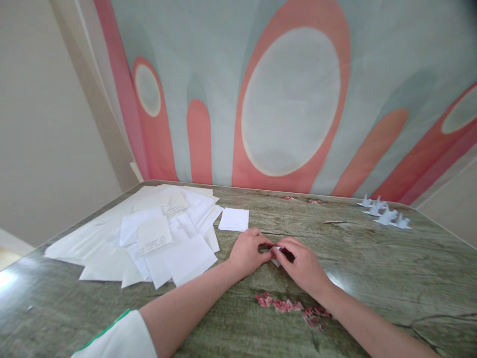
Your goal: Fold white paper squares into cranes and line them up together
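My left hand (pixel 249 251) and my right hand (pixel 302 264) meet at the middle of the green wood-grain table (pixel 372 278). Both pinch a small folded piece of white paper (pixel 276 254), which lies low on the table top between the fingertips. Most of the paper is hidden by my fingers. A small stack of white paper squares (pixel 234 219) lies just beyond my left hand.
A wide heap of white paper sheets (pixel 149 238) covers the left part of the table. Several small folded paper figures (pixel 385 214) stand at the far right edge. A wall hanging with pink and grey shapes (pixel 290 99) rises behind the table.
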Demonstrator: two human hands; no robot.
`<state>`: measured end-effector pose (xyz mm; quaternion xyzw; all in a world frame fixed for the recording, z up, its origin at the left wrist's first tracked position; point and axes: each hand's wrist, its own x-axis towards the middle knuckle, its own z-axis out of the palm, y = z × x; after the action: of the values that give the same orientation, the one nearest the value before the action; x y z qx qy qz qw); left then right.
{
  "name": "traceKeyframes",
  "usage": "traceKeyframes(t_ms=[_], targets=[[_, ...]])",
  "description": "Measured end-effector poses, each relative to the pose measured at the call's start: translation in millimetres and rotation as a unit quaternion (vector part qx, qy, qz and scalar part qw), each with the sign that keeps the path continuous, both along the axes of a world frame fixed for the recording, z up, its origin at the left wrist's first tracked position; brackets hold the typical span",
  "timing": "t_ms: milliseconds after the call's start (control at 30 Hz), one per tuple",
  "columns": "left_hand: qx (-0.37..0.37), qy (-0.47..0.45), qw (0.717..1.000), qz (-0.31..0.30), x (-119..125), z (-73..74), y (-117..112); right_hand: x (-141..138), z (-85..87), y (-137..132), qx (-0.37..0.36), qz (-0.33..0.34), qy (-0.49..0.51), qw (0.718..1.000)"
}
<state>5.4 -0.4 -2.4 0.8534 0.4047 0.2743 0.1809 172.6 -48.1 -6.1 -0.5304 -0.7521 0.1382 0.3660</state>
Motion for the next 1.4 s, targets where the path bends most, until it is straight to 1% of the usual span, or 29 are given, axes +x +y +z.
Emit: traceKeyframes(t_ms=[400,767,833,900,933,1033,1233,1400], targets=[[-0.004,-0.001,1.0,-0.007,-0.8,-1.7,1.7,-0.8,3.4,-2.9,0.021,0.01,-0.022,0.999],[0.009,0.008,1.0,-0.01,-0.8,-0.2,0.6,1.1,-1.1,-3.4,0.021,0.005,-0.003,1.0],[0.011,0.006,1.0,-0.009,-0.9,-0.6,0.5,6.7,-2.3,-3.1,0.018,0.014,-0.005,1.0],[0.007,0.002,1.0,-0.009,-1.3,-0.8,0.6,14.1,-3.7,-1.6,0.011,0.042,-0.018,0.999],[0.004,0.001,1.0,-0.011,-1.6,-0.7,0.7,17.7,-4.3,-0.4,0.007,0.06,-0.023,0.998],[-0.013,-0.005,0.999,-0.032,-2.5,0.7,0.6,24.8,-5.1,3.3,0.001,0.073,-0.024,0.997],[-0.029,-0.035,0.996,-0.082,-3.5,2.0,-0.3,22.0,-3.1,5.2,0.004,0.072,-0.016,0.997],[-0.041,-0.055,0.993,-0.092,-4.2,-0.9,1.1,20.5,-3.1,4.2,0.01,0.072,-0.027,0.997]])
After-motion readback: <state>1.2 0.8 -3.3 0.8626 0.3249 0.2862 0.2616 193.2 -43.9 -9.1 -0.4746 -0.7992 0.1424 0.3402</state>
